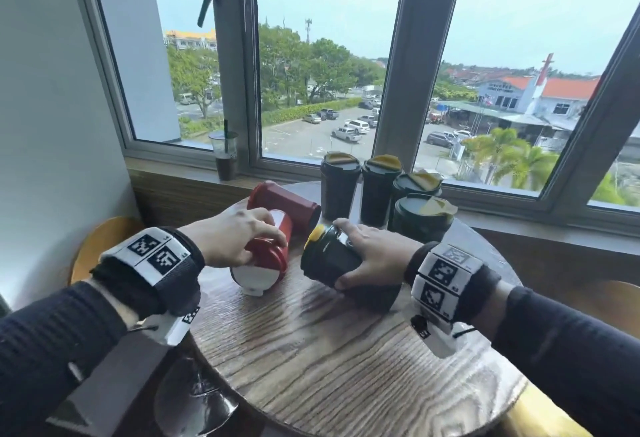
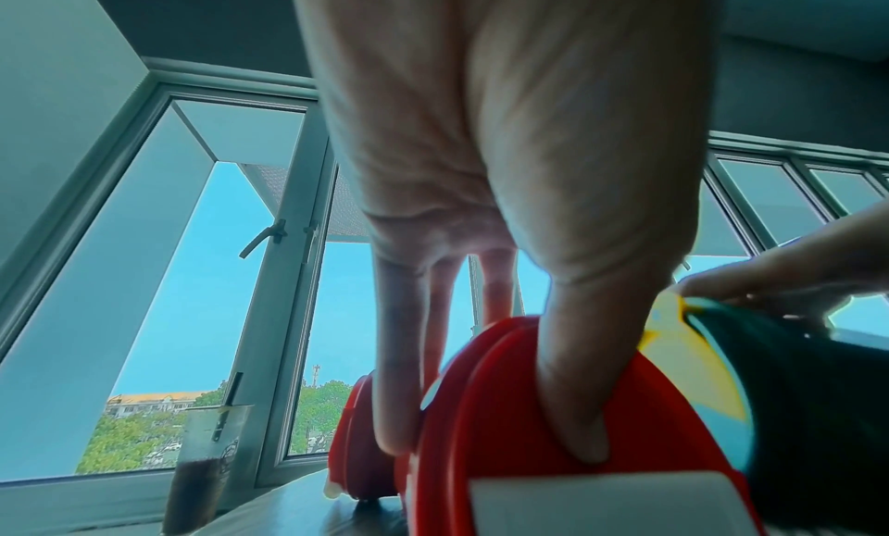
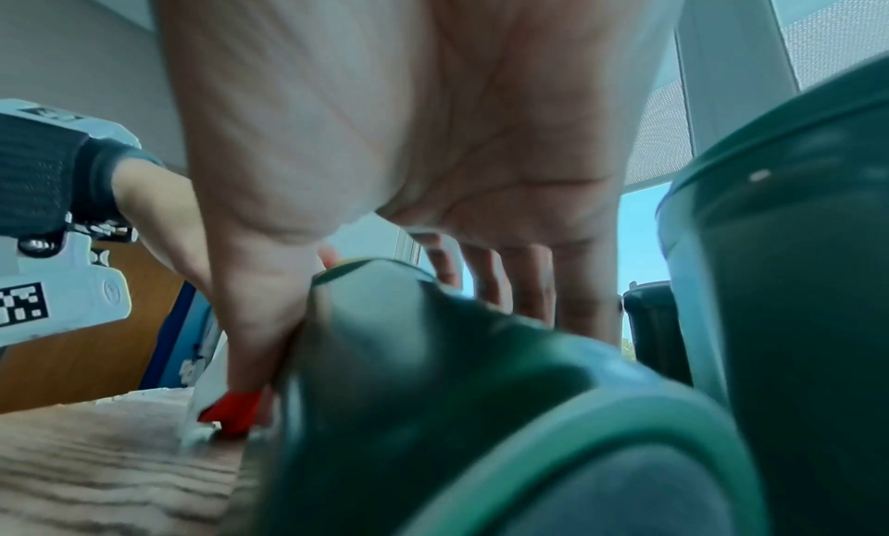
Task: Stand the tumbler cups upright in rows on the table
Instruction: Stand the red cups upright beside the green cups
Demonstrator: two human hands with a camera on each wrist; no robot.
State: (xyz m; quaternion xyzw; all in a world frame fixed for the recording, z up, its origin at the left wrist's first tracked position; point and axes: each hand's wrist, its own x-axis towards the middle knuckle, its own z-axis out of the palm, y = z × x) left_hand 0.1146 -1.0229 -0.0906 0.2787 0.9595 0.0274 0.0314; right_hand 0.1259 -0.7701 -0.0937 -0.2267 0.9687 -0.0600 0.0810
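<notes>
Four dark tumbler cups [image 1: 384,194] already stood upright in rows on the round table [image 1: 346,367], just past the right hand [image 1: 374,249]. That part looked done. Three cups still lay on their sides.

The right hand was wrapped over a dark cup [image 1: 329,260] with a yellow lid, thumb on the near side and fingers on the far side. The cup lay tipped under the palm.

The left hand [image 1: 228,236] gripped a red cup [image 1: 263,263] near its lid, which pointed back toward the person. Another red cup [image 1: 287,203] lay just beyond those fingers, and nobody held it.

So I think the job was a bit over halfway.
</notes>
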